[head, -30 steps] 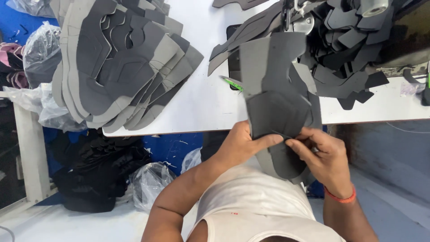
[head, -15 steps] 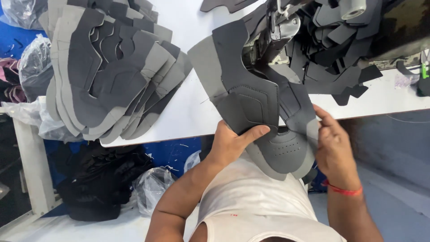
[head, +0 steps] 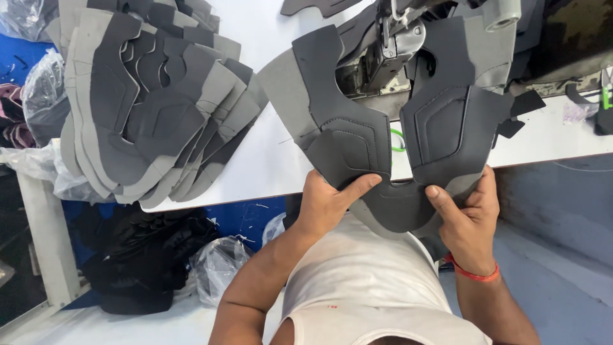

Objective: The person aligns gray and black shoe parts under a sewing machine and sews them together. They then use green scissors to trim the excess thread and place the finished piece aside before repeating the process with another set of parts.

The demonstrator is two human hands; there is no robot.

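I hold a dark grey, U-shaped shoe upper piece [head: 357, 137] with lighter grey edges and stitched panels, spread flat just above the white table's front edge. My left hand [head: 329, 204] grips its left lobe near the bottom, thumb on top. My right hand [head: 469, 214] grips the right lobe from below, thumb pressed on the curved middle; a red band circles that wrist. The piece's two arms reach up toward a sewing machine [head: 389, 48] behind it.
A tall fanned stack of similar grey cut pieces [head: 150, 102] lies on the white table [head: 268, 160] at left. More dark pieces pile up at top right [head: 543, 38]. Plastic bags [head: 217, 268] and black material [head: 137, 255] sit on the floor below.
The folded piece has been opened out and lifted: both hands moved apart and up, spreading it into a wide U over the table edge.
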